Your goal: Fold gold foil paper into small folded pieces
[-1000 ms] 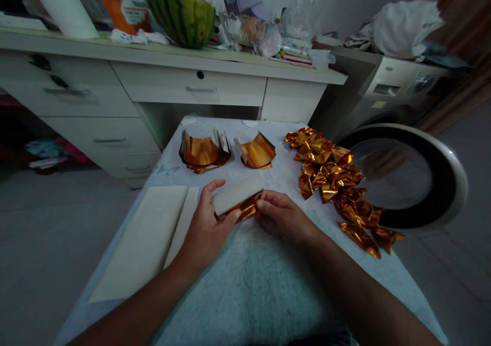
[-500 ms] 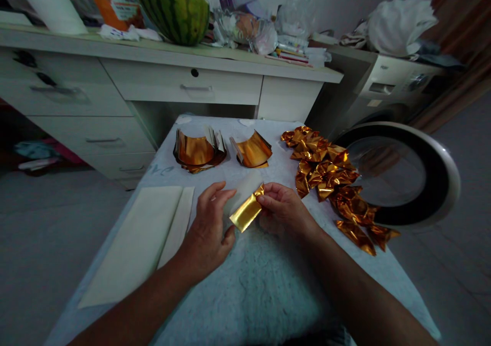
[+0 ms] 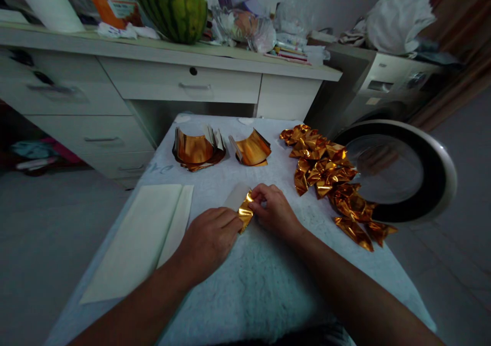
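Left hand (image 3: 213, 241) fingers pressed together, pinching lower end of gold foil (image 3: 245, 210); right hand (image 3: 275, 213) pinches upper end; foil over table (image 3: 261, 295); clear bag (image 3: 264, 38) on counter (image 3: 115, 45), contents unclear

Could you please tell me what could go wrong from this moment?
The gold foil piece might tear if pulled hard, since the left hand and right hand both grip it. The nearest folded foil pieces lie by the right edge of the table, so a nudge could tip them off. The left forearm passes beside the white paper and may shift it.
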A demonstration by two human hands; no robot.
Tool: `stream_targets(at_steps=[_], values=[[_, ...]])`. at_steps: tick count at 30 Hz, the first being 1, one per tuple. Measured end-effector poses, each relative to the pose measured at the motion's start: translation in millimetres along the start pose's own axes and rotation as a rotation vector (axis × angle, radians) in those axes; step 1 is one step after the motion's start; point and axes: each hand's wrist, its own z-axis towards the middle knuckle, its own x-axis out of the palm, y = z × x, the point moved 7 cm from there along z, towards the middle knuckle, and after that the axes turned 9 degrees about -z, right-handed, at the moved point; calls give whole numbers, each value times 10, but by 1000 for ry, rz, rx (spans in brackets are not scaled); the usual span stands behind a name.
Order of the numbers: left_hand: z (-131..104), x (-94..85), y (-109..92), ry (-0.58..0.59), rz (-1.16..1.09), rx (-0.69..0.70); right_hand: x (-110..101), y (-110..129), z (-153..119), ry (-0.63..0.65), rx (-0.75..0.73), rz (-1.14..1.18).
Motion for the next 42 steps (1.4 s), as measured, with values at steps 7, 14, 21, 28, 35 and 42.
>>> stream_targets(at_steps=[7,14,21,28,35,42], values=[[-41,70,74,67,-57,-64,20,96,-17,45,-135,-193],[-32,26,92,32,-106,-95,-10,308,-129,164,-333,-57],[-16,-17,149,20,-164,-186,-23,386,-193,198,-355,-63],[-18,-35,217,61,-241,-287,57,341,-188,239,-349,-86],[-54,-29,296,89,-270,-361,37,349,-173,264,-318,-93],[-55,-56,298,56,-259,-395,63,360,-163,247,-263,-101]])
